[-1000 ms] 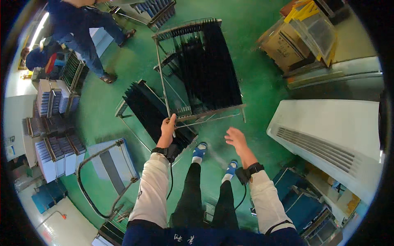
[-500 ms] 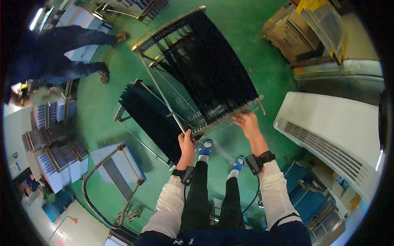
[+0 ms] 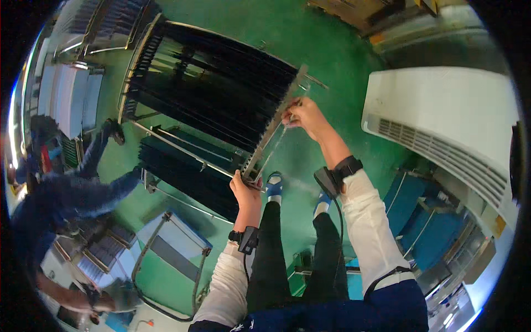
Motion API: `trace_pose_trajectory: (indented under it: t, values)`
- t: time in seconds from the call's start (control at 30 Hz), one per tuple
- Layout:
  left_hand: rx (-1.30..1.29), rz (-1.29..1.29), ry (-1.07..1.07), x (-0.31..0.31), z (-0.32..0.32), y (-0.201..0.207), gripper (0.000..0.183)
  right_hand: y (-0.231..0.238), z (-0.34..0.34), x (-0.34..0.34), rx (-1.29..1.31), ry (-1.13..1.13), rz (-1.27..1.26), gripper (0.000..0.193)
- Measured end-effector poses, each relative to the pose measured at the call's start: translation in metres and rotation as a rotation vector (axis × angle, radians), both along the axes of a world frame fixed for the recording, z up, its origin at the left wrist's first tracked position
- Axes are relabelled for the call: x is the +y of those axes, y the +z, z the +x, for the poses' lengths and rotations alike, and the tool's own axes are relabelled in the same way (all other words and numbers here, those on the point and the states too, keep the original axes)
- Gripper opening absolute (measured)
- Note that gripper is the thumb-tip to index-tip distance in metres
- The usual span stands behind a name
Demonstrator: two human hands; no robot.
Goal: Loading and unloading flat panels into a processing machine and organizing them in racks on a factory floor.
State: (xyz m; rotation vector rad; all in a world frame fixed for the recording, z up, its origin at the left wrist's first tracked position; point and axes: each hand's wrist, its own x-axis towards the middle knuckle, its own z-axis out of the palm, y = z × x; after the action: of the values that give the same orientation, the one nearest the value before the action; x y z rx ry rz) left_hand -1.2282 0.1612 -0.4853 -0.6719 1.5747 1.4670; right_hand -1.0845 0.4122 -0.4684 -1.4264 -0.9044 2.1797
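While two blue slippers (image 3: 274, 187) stand below, left hand (image 3: 246, 193) and right hand (image 3: 305, 117) (set apart) grip one of two near racks (image 3: 267, 134) of black sheets (image 3: 221, 102).

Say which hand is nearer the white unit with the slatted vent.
Right. The right hand, at the metal rack, is left of the white unit, clearly apart; the left hand, at the rack's corner, is farther left.

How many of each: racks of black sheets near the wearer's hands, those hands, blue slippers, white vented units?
Upper rack and lower rack of black sheets: 2
Left hand and right hand: 2
Left slipper and right slipper, blue: 2
White vented unit: 1
Total: 7
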Motion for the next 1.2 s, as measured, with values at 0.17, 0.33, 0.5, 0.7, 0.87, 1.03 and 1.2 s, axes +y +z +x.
trace_pose_trajectory:
  t: [0.17, 0.33, 0.5, 0.7, 0.87, 1.03, 1.2]
  values:
    - [0.055, -0.063, -0.332, 0.000, -0.020, 0.030, 0.047, -0.013, 0.005, 0.002, 0.066, -0.042, 0.019, 0.026]
    - [0.717, -0.257, -0.481, -0.016, -0.054, 0.038, 0.036, -0.090, 0.059, -0.016, 0.325, -0.215, -0.203, 0.043]
    - [1.584, -0.381, -1.038, 0.048, -0.063, 0.050, 0.046, -0.188, 0.064, -0.059, -0.079, -0.154, -0.405, 0.051]
    - [1.290, -0.387, -0.870, 0.066, -0.118, -0.002, 0.055, -0.254, 0.013, -0.092, -0.012, -0.173, -0.408, 0.046]
    - [1.505, -0.527, -1.068, 0.047, -0.117, -0.033, 0.046, -0.288, -0.006, -0.111, 0.013, -0.207, -0.424, 0.039]
    - [1.640, -0.556, -1.121, 0.043, -0.123, -0.040, 0.040, -0.305, -0.009, -0.107, 0.189, -0.373, -0.487, 0.039]
    - [1.696, -0.550, -1.163, 0.043, -0.121, -0.035, 0.035, -0.285, -0.010, -0.103, 0.159, -0.322, -0.509, 0.033]
